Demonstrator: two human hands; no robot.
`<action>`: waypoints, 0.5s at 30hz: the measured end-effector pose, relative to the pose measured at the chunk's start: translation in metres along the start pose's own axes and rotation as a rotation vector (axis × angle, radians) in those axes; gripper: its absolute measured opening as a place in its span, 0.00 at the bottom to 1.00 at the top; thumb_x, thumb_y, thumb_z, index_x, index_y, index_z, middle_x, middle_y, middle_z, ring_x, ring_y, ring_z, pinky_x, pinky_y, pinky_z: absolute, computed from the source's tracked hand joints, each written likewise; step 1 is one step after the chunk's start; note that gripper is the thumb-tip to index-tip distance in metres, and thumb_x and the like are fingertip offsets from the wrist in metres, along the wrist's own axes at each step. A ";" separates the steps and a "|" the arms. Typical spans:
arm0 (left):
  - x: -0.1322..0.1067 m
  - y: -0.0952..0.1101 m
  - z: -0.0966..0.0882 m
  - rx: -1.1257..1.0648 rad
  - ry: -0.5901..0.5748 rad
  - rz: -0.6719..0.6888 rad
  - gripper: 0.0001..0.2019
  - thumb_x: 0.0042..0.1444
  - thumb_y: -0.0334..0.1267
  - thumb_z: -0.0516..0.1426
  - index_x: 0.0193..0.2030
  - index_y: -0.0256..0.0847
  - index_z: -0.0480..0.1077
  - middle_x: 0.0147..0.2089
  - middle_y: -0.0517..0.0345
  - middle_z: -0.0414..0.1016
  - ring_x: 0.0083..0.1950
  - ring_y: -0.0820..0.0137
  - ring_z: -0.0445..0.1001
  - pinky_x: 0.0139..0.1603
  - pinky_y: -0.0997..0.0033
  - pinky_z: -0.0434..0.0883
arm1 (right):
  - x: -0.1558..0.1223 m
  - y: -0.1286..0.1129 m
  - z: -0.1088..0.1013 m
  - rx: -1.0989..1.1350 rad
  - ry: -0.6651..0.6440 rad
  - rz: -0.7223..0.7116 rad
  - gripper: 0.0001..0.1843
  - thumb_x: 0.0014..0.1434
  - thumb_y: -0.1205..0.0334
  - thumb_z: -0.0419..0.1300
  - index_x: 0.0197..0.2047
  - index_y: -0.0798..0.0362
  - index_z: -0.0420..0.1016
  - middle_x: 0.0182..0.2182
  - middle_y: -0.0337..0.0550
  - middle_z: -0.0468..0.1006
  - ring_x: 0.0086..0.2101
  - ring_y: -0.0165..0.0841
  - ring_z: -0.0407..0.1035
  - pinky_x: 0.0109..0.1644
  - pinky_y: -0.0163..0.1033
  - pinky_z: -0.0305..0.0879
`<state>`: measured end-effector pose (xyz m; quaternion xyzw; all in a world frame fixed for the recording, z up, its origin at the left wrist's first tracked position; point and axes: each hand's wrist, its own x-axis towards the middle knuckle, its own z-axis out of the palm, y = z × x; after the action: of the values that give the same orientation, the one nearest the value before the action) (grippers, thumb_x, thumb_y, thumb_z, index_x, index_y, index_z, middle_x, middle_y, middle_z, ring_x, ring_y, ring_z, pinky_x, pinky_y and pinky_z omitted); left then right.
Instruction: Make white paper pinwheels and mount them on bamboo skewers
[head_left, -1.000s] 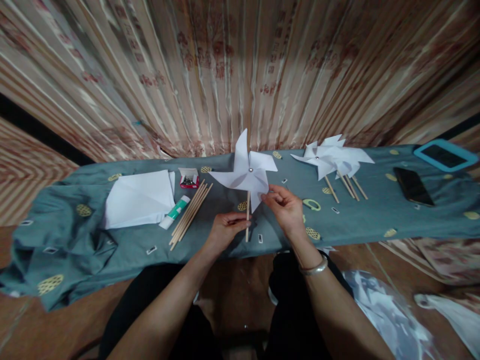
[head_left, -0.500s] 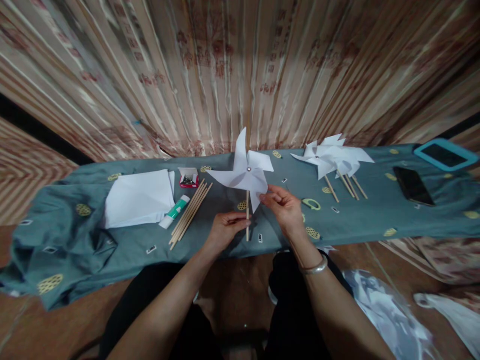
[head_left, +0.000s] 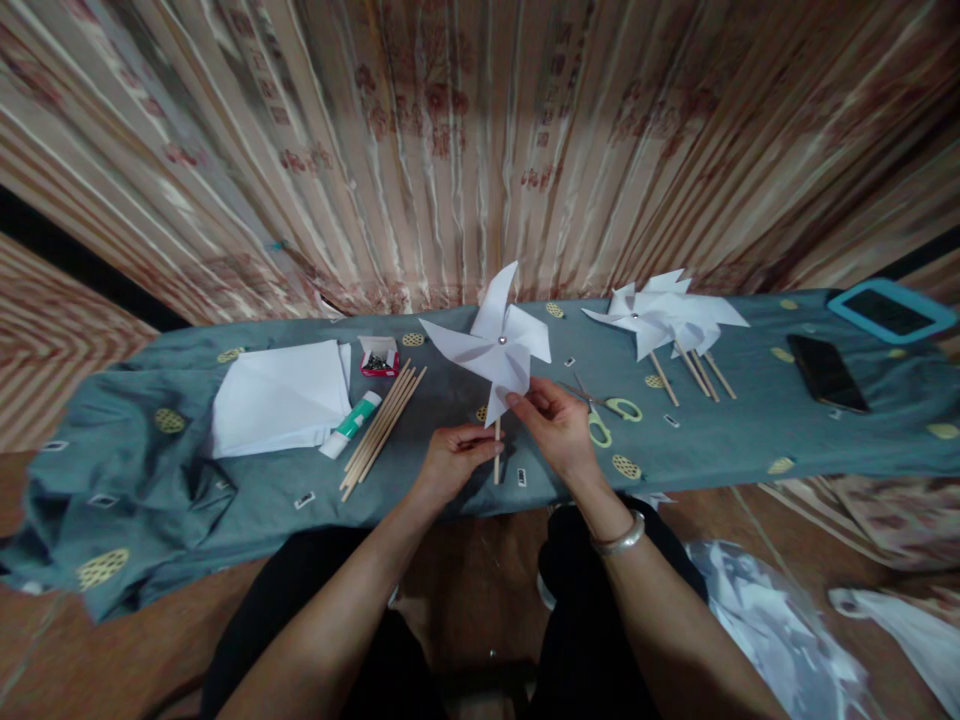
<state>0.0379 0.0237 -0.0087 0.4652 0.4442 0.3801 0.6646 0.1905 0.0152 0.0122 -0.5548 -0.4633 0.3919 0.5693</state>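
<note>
A white paper pinwheel (head_left: 501, 345) on a wooden stick stands upright above the middle of the table, a shiny pin at its centre. My left hand (head_left: 454, 465) grips the stick low down between thumb and fingers. At the lower right blade, my right hand (head_left: 559, 425) pinches the paper edge with thumb and forefinger. Partly behind my right hand lie scissors with yellow-green handles (head_left: 624, 408). Left of the pinwheel are several loose wooden sticks (head_left: 386, 425), a glue stick (head_left: 351, 424) and a small red box of pins (head_left: 379, 357).
White paper sheets (head_left: 281, 395) are stacked at the left on the green tablecloth (head_left: 262, 500). Several other pinwheels (head_left: 667, 310) lie at the right, then a dark phone (head_left: 826, 372) and a blue-framed device (head_left: 892, 308). A clear bag (head_left: 780, 620) sits on the floor.
The pinwheel's blades have turned slightly clockwise. My right hand has shifted a little left and down with the blade, uncovering more of the scissors. My left hand stays on the stick.
</note>
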 end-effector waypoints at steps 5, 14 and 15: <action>0.000 0.002 -0.002 0.003 0.006 -0.019 0.15 0.33 0.42 0.70 0.31 0.40 0.81 0.34 0.54 0.83 0.35 0.65 0.79 0.43 0.66 0.74 | 0.006 -0.003 -0.025 -0.194 0.127 -0.102 0.18 0.57 0.46 0.61 0.39 0.51 0.80 0.28 0.41 0.81 0.31 0.35 0.74 0.39 0.40 0.69; -0.005 0.000 -0.004 0.054 -0.127 -0.041 0.14 0.35 0.40 0.70 0.32 0.40 0.81 0.33 0.55 0.83 0.33 0.69 0.78 0.42 0.69 0.73 | 0.025 0.004 -0.051 -0.294 0.287 -0.226 0.25 0.56 0.51 0.62 0.54 0.53 0.74 0.51 0.53 0.78 0.49 0.41 0.72 0.54 0.48 0.66; -0.005 0.000 -0.004 0.056 -0.130 -0.042 0.13 0.36 0.40 0.70 0.32 0.40 0.81 0.33 0.55 0.83 0.33 0.69 0.78 0.41 0.69 0.73 | 0.025 0.005 -0.050 -0.263 0.285 -0.213 0.25 0.55 0.51 0.63 0.54 0.53 0.74 0.49 0.53 0.79 0.47 0.41 0.74 0.54 0.48 0.67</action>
<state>0.0323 0.0202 -0.0082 0.4980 0.4202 0.3222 0.6868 0.2457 0.0261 0.0122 -0.6220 -0.4813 0.1831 0.5899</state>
